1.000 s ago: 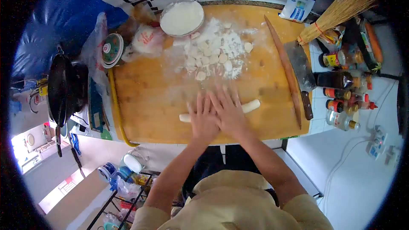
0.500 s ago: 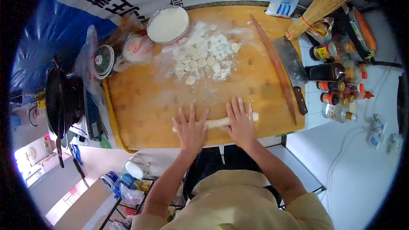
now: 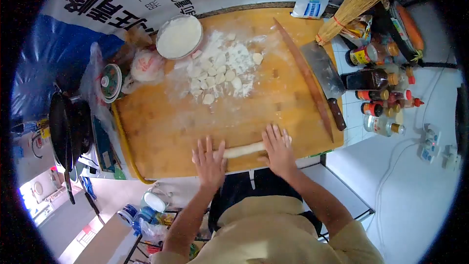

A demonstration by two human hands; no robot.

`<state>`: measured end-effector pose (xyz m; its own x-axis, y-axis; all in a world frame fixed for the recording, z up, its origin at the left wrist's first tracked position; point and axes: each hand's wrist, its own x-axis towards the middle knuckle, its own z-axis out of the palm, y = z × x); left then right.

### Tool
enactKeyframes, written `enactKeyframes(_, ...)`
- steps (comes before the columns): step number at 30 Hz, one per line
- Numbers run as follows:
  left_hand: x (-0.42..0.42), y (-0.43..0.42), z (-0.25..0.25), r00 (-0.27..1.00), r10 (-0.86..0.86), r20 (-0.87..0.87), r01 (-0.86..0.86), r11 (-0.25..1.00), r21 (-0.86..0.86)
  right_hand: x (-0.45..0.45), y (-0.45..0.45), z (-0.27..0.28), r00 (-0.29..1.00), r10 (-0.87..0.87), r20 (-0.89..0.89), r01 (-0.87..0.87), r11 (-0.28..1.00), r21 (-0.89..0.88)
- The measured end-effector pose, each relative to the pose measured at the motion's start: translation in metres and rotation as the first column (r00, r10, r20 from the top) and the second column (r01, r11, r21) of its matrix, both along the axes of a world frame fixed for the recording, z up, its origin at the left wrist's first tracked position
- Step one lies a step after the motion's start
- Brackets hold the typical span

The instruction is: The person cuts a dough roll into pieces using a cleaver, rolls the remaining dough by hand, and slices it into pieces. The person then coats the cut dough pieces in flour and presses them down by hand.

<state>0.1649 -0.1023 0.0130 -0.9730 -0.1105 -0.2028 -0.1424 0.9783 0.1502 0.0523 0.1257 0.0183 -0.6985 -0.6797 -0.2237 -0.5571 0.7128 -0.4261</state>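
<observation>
**Dough rope point(image 3: 244, 150) exposed at the middle, hands at the ends**

Change noted: the left hand point(image 3: 210, 165) and right hand point(image 3: 280, 153) have moved outward from side by side at the centre and now stand well apart, leaving the rope's middle uncovered. Judged from this, rolling pressure has passed from the middle to the ends, working the length outward.

Grip: neither hand is clenched on anything. Both lie palm down on the rope, fingers extended. A pale tip shows beside the right hand; the left tip cannot be confirmed under the fingers.

Location and margins: the rope lies on the wooden board point(image 3: 161, 132), near its front edge and roughly along it, so room on that side is limited. Toward the back, a broad stretch of board separates the hands from the floured dough pieces point(image 3: 211, 81). At right, the tapered rolling pin point(image 3: 309, 80) lies between the right hand and the cleaver point(image 3: 323, 67); it is judged the nearest sideways obstacle. At left, a yellow tube point(image 3: 122, 137) follows the board's edge, apart from the left hand.
</observation>
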Motion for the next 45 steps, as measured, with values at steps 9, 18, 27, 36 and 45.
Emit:
enactKeyframes(9,-0.102,-0.037,0.002,0.938,0.311,-0.154,-0.296,0.949,0.112,-0.1,-0.066,-0.005,0.943,-0.12,-0.312,0.147,0.987,0.064)
enactKeyframes(18,0.001,-0.007,0.007,0.977,0.156,0.144,-0.161,0.987,0.028,0.002,0.005,-0.006,1.0,0.007,-0.015,-0.007,1.0,-0.015)
enactKeyframes(27,-0.142,-0.028,0.004,0.942,0.167,-0.291,-0.181,0.983,-0.02,-0.106,-0.127,0.003,0.964,-0.159,-0.214,0.111,0.969,-0.221)
enactKeyframes(36,-0.018,0.029,-0.008,0.993,0.116,0.013,-0.117,0.993,0.028,-0.001,-0.072,0.005,0.992,0.123,-0.008,-0.123,0.992,-0.001)
enactKeyframes(45,-0.083,-0.013,-0.009,0.953,0.272,-0.134,-0.271,0.962,0.03,-0.063,-0.092,-0.01,0.984,-0.035,-0.172,0.026,0.998,-0.054)
